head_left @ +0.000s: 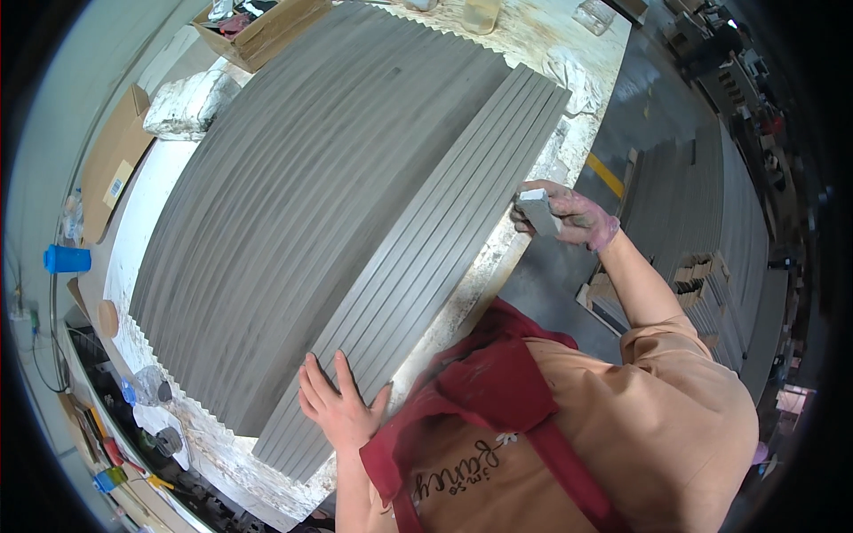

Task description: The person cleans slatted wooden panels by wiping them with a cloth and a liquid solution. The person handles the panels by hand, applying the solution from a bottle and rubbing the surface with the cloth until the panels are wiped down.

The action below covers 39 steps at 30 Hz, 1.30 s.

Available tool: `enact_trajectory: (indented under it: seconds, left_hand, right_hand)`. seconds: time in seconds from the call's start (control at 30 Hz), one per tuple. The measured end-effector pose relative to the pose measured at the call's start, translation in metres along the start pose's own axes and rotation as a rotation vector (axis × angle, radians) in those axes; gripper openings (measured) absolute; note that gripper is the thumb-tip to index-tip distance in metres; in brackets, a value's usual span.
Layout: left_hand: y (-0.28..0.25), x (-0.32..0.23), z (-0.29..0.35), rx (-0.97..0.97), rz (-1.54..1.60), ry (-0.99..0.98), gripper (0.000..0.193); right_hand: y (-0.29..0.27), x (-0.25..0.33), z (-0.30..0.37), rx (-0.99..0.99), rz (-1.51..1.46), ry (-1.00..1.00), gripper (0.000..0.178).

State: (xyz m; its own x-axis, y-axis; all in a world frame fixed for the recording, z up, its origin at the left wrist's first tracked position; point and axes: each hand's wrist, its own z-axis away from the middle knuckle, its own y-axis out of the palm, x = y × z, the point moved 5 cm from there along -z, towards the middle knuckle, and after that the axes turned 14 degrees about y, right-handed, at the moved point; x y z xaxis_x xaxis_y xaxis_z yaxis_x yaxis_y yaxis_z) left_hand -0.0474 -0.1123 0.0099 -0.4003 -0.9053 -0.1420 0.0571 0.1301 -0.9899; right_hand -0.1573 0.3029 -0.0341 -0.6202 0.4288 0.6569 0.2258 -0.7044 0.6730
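Observation:
Long grey strips (435,231) lie side by side along the near edge of the table, their narrow faces upward. My left hand (342,410) rests on their lower-left end with its fingers spread flat. Beyond them, a wide bank of similar grey boards (293,178) covers most of the tabletop, with a stepped outline at both ends. In my right hand (582,218), which looks gloved and dusty, is a small grey sanding block (537,210) with a white end. That hand is at the table's near edge, just right of the strips.
The stained white table (498,244) also bears a cardboard box (258,40), a white wrapped bundle (191,102) and a clear jar (481,14). Left stands a blue cup (67,258). Stacked grey panels (680,195) stand on the floor at right.

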Motion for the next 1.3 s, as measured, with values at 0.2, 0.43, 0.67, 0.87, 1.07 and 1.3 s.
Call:
enact_trajectory:
  seconds: [0.2,0.43,0.67,0.87,1.07,1.3]
  left_hand:
    - [0.008,-0.004,0.009,-0.066,-0.013,-0.004,0.099]
    - [0.005,-0.005,0.009,-0.059,-0.031,-0.015,0.101]
    - [-0.010,-0.003,-0.006,0.092,0.038,-0.051,0.102]
    - [-0.004,0.000,-0.003,0.031,0.015,-0.035,0.104]
    - [-0.002,0.004,-0.006,0.046,0.072,-0.076,0.101]
    - [-0.003,0.005,-0.004,0.038,0.072,-0.075,0.099]
  right_hand:
    - [-0.006,-0.003,0.008,-0.095,-0.006,0.078,0.054]
    - [0.012,0.030,0.020,-0.146,0.144,0.098,0.056]
    - [0.026,0.102,0.006,-0.923,0.987,-0.231,0.049]
    - [0.040,0.113,-0.039,-1.011,1.756,-0.312,0.043]
    - [0.050,0.099,-0.052,-0.887,1.819,-0.377,0.043]
    - [0.039,0.104,-0.061,-0.910,1.940,-0.424,0.041]
